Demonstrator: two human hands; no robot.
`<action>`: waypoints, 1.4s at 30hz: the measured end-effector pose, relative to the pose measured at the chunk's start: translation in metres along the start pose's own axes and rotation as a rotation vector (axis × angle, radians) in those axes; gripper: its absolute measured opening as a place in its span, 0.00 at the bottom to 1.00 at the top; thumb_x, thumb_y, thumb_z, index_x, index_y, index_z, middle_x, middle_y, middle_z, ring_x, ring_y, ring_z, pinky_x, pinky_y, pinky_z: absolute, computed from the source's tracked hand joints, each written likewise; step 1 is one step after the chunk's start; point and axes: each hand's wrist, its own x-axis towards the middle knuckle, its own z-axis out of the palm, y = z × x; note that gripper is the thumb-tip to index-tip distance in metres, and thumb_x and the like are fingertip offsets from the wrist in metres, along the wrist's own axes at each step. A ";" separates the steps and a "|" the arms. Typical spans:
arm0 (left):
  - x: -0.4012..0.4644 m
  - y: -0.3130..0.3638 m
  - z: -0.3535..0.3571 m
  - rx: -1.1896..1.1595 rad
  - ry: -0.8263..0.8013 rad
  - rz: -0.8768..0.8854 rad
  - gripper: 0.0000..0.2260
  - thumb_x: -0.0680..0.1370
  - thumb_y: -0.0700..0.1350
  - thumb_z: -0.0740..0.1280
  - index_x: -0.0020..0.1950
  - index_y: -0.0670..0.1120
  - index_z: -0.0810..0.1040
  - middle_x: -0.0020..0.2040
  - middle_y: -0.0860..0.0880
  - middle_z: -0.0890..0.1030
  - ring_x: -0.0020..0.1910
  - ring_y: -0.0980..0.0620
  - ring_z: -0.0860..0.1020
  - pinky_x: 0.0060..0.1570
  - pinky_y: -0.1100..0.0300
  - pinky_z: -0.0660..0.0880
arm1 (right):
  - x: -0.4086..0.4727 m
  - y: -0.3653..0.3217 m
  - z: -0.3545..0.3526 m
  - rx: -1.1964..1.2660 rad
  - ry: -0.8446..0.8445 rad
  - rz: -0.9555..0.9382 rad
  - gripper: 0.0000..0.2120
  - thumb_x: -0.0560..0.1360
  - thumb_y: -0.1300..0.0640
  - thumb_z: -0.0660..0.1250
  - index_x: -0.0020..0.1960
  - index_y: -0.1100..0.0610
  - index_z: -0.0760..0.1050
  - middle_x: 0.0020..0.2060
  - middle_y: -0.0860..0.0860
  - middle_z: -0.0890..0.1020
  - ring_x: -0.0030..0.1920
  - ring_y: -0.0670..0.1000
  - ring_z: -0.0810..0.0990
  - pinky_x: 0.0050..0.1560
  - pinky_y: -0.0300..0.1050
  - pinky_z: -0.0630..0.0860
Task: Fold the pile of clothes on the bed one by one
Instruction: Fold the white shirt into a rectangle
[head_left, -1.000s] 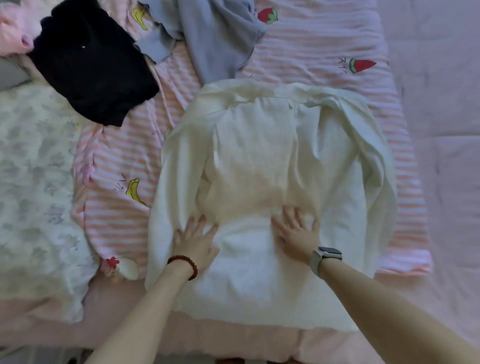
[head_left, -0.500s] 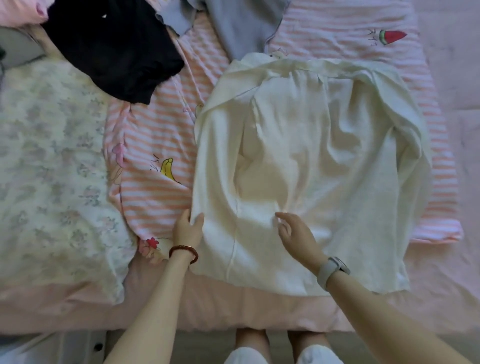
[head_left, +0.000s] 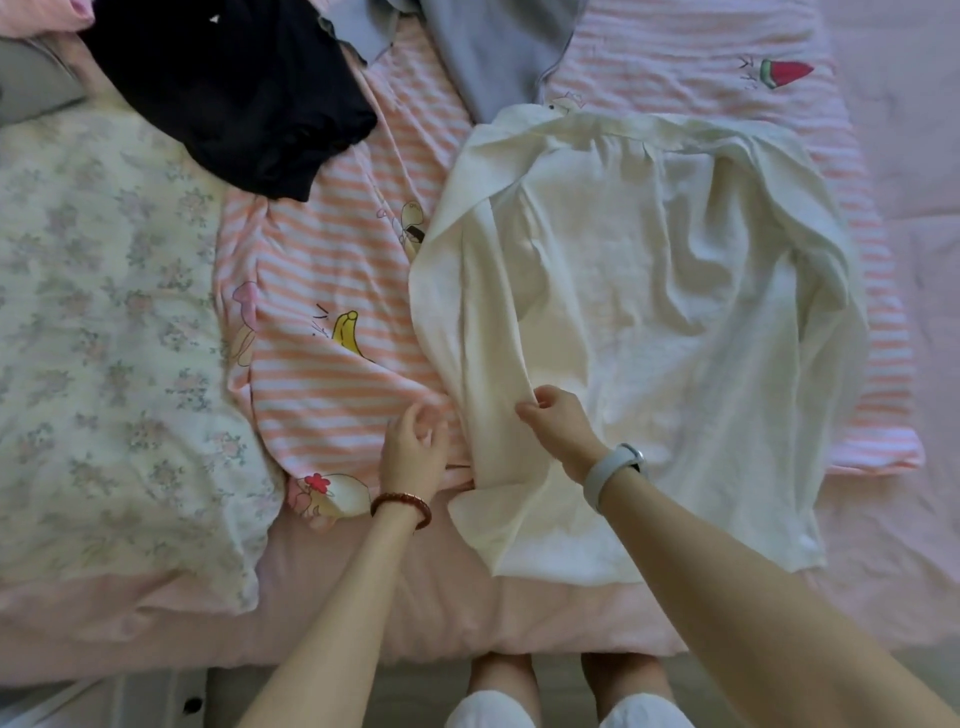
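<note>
1. A white shirt (head_left: 649, 322) lies spread on the bed (head_left: 467, 613), on top of a pink striped sheet (head_left: 332, 270) printed with fruit.
2. The shirt's left sleeve is folded inward along the body; its lower edge hangs close to the near edge of the bed.
3. The right hand (head_left: 563, 431) sits on the shirt's left part, its fingers (head_left: 535, 410) curled and pinching a fold of the white cloth.
4. A pale watch (head_left: 613, 470) is on the right wrist.
5. The left hand (head_left: 415, 452) is just beside the shirt's left edge, over the striped sheet. Its fingers are loosely curled with the thumb apart; whether they touch the cloth cannot be told.
6. A red bead bracelet (head_left: 402, 506) circles the left wrist.
7. A black garment (head_left: 234, 88) lies crumpled at the upper left, well apart from the shirt.
8. A grey garment (head_left: 493, 47) lies at the top centre, its lower end just above the shirt's collar and seeming to touch it.
9. A floral quilt (head_left: 104, 338) covers the left side of the bed, beside the striped sheet.
10. A bit of pink cloth (head_left: 47, 15) shows in the top left corner, beside the black garment.
11. The person's knees and white shorts (head_left: 561, 712) show below the bed's edge.
</note>
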 end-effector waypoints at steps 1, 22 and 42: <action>0.013 0.001 -0.001 -0.048 -0.003 -0.054 0.14 0.77 0.41 0.64 0.62 0.42 0.74 0.57 0.47 0.76 0.55 0.48 0.76 0.54 0.60 0.70 | 0.001 0.001 0.000 0.034 0.034 -0.019 0.06 0.75 0.62 0.59 0.40 0.58 0.69 0.33 0.50 0.70 0.34 0.49 0.68 0.33 0.40 0.65; 0.035 0.059 0.026 -0.528 -0.185 -0.400 0.04 0.74 0.35 0.67 0.43 0.43 0.76 0.44 0.42 0.80 0.43 0.46 0.81 0.50 0.50 0.79 | -0.026 0.053 0.016 -0.361 0.107 -0.286 0.37 0.72 0.42 0.66 0.74 0.51 0.54 0.66 0.53 0.66 0.64 0.56 0.67 0.62 0.49 0.68; 0.024 0.081 -0.058 -0.260 -0.165 -0.100 0.05 0.79 0.38 0.60 0.45 0.45 0.74 0.43 0.46 0.77 0.34 0.58 0.78 0.38 0.64 0.75 | -0.043 0.026 -0.034 0.676 0.273 0.006 0.09 0.77 0.62 0.59 0.46 0.51 0.74 0.42 0.52 0.78 0.42 0.52 0.76 0.43 0.50 0.75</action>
